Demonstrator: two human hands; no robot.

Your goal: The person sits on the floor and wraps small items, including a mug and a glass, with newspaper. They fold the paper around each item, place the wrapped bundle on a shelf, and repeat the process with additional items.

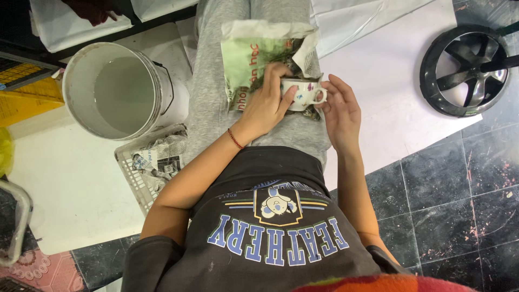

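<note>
View from above, looking down at a seated person's lap, grey trousers & dark printed top. The left hand (266, 104) is curled around a small white teacup (303, 93) w/ a little blue pattern, fingers wrapped over the rim & near side, gripping it. The right hand (341, 111) sits just beside the cup on its handle side, fingers loosely bent and mostly open, fingertips touching or nearly touching the handle; can't tell if it truly grips. A red string bracelet (234, 139) circles the left wrist. The cup rests on the person's thighs, on top of a crumpled sheet of newspaper (254, 57), green & white print, which spreads up the lap away from the body and partly cradles the cup. To the person's left, on a white board on the floor, stands a white plastic bucket (116, 89) holding cloudy water, approx half full. Just beside the bucket, nearer the body, a white slotted plastic basket (135, 181) holds more crumpled newspaper pieces. A yellow object (24, 100) lies at the far left edge, behind the bucket. To the person's right, well apart from the hands, a black round fan-like housing (466, 70) w/ curved blades lies flat at the edge of the white sheet (389, 92) that covers the floor there. Dark floor tiles (448, 205) w/ pale scuffs fill the lower right. At the top left corner, another person's hand (93, 11) shows partly, over white bundles.
</note>
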